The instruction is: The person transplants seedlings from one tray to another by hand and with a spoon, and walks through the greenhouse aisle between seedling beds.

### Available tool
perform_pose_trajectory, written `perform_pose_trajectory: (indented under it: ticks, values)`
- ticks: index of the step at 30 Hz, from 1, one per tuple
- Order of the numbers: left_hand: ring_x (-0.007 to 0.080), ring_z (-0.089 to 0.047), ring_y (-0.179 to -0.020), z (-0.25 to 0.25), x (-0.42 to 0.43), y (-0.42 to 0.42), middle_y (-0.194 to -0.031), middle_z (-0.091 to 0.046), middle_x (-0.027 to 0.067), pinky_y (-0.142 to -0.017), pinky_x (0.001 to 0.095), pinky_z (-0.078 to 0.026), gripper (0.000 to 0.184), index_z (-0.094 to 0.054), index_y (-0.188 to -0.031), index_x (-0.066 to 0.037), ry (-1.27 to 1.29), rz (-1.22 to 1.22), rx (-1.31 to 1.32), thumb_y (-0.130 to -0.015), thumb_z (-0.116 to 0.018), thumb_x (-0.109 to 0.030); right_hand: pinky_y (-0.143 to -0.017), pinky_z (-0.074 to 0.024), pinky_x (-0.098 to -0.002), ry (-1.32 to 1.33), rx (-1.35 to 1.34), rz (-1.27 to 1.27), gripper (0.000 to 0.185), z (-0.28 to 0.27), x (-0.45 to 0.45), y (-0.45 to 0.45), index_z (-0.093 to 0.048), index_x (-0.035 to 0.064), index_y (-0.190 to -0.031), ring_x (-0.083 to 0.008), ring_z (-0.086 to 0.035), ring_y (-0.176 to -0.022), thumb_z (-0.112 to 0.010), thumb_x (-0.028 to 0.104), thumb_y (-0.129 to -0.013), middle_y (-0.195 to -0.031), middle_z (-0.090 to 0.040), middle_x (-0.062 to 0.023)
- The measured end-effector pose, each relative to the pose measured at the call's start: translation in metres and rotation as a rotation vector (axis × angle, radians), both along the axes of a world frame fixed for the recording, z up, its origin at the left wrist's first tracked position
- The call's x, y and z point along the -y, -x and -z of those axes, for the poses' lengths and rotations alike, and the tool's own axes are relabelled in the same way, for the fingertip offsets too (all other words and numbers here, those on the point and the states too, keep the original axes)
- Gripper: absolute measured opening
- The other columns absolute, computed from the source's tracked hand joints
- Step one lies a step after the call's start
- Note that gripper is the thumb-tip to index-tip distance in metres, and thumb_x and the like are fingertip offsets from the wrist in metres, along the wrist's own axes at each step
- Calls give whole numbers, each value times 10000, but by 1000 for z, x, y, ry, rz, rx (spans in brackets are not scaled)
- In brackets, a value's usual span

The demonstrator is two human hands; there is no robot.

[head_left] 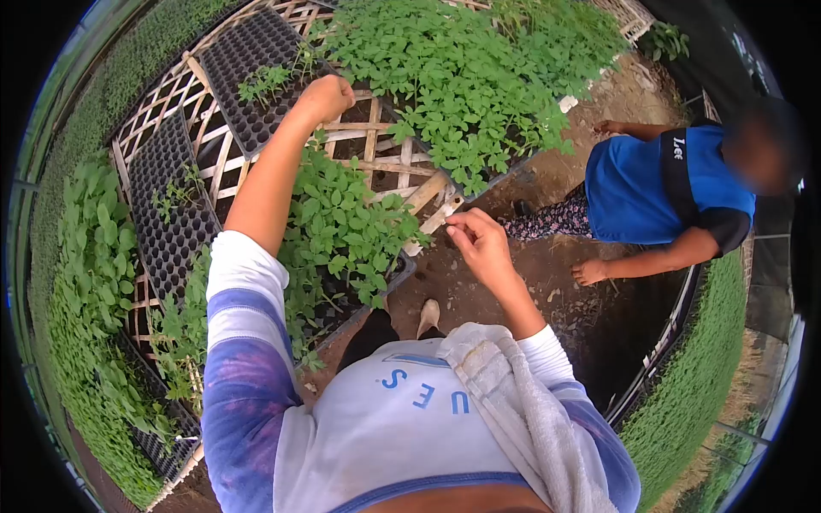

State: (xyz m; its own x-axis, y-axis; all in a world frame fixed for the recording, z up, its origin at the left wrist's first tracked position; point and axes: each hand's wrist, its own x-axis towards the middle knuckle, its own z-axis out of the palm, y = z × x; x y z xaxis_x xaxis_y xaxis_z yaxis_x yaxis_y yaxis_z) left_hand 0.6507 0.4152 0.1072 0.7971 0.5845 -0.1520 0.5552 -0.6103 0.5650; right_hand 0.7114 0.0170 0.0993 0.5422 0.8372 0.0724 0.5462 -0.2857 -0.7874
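My left hand (pixel 325 99) is held over the lattice bench, beside a black seedling tray (pixel 235 73) with a few small plants (pixel 265 83) in it. Its fingers are curled together, and whatever they may hold is hidden. Nearer to my body, my right hand (pixel 481 242) is raised by the bench's edge, thumb and forefinger close together on something too small to name. Just left of it stands a leafy tray of green seedlings (pixel 342 218). Beyond both hands, a larger mass of seedlings (pixel 462 94) fills other trays.
A person in a blue shirt (pixel 629 184) stands on the right, one hand (pixel 589 272) lowered. Another black tray (pixel 167 205) lies at the left on the wooden lattice (pixel 380 137). Dense green seedlings (pixel 684 376) line the right side. Bare soil shows between the benches.
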Motion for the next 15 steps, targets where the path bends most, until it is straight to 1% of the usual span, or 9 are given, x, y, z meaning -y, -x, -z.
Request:
perform_pose_trajectory:
  ticks: [5, 7, 8, 10, 11, 12, 13, 14, 15]
  values:
    - [173, -650, -610, 23, 4, -26, -742, -678, 89, -600, 336, -541, 99, -673, -893, 24, 98, 194, -39, -859, -624, -55, -797, -536, -366, 24, -40, 19, 163, 15, -20, 16, -703, 33, -1010, -345, -678, -913, -643, 122, -887, -1001, -691, -142]
    - [180, -671, -638, 44, 8, -49, -747, -688, 93, -605, 333, -549, 98, -675, -894, 29, 100, 275, -36, -854, -609, -31, -597, -453, -270, -54, -30, 23, 104, 25, -23, 17, -696, 0, -971, -144, -557, -637, -688, 46, -878, -765, -589, -67]
    - [180, -671, -638, 56, 10, -62, -747, -688, 93, -605, 333, -549, 98, -675, -894, 29, 100, 279, -36, -854, -609, -31, -597, -453, -270, -54, -29, 27, 104, 21, -28, 17, -696, 0, -971, -144, -557, -637, -688, 46, -878, -765, -589, -67]
    - [184, -685, -660, 80, 11, -90, -768, -700, 101, -622, 336, -559, 135, -698, -936, 26, 185, 279, 35, -845, -610, -22, -642, -492, -318, 25, 224, -100, 129, 2, -44, 17, -703, 22, -978, -217, -613, -710, -690, 33, -851, -819, -619, -88]
    - [184, -685, -660, 87, 12, -100, -768, -700, 101, -622, 336, -559, 135, -698, -936, 26, 187, 288, 33, -845, -610, -22, -681, -502, -350, -63, 387, -135, 166, -10, -62, 11, -703, 38, -997, -252, -621, -771, -690, 25, -833, -865, -627, -92]
    - [226, -693, -717, 92, 14, -110, -783, -707, 132, -673, 364, -553, 147, -719, -947, -8, 264, 188, 30, -835, -631, -47, -721, -513, -381, -150, 550, -168, 206, -19, -87, 1, -703, 54, -1016, -286, -630, -832, -690, 17, -814, -911, -636, -97]
    - [269, -701, -773, 99, 15, -120, -797, -713, 162, -725, 392, -547, 162, -740, -958, -43, 340, 87, 25, -825, -653, -73, -796, -503, -391, -178, 585, -154, 250, -23, -109, -12, -692, 65, -1047, -290, -621, -899, -689, 17, -802, -964, -637, -94]
    - [279, -705, -798, 112, 11, -128, -852, -727, 150, -737, 395, -548, 166, -741, -976, -48, 290, 64, 42, -828, -679, -88, -871, -494, -401, -206, 619, -139, 295, -22, -131, -26, -682, 76, -1078, -295, -613, -965, -689, 18, -789, -1017, -638, -91]
    - [279, -705, -798, 117, 10, -131, -852, -727, 150, -737, 395, -548, 166, -741, -976, -48, 290, 71, 38, -828, -679, -88, -978, -431, -441, -189, 671, -100, 280, -11, -156, -44, -680, 78, -1091, -294, -577, -1078, -685, 104, -812, -1105, -626, -97]
